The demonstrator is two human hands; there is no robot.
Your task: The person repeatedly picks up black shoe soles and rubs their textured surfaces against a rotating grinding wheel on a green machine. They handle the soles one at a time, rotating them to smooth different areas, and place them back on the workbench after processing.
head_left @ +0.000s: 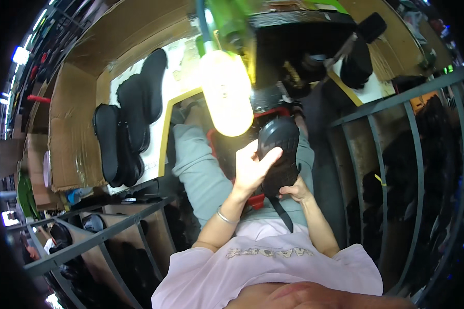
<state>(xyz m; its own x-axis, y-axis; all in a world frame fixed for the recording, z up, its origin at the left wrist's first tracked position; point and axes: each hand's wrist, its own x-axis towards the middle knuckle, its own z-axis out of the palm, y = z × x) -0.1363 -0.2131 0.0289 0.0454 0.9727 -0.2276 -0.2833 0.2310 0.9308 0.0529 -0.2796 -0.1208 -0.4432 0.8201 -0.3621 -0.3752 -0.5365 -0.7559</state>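
Observation:
Over my lap I hold a black sandal (279, 135), its treaded sole facing up and its rounded end pointing away from me. My left hand (251, 167) grips its left side, the thumb laid across the sole. At the near end my right hand (297, 190) pinches the sandal's edge between thumb and fingers. A thin black strap (281, 213) hangs from that near end toward my shirt. Most of the sandal's underside is hidden by the sole.
A bright lamp (226, 95) hangs just beyond the sandal. Several black soles (131, 110) lie on the white, yellow-edged table (157, 149) at left, with cardboard walls (77, 129) around it. A black machine (294, 38) stands ahead. Metal racks (95, 237) flank both sides.

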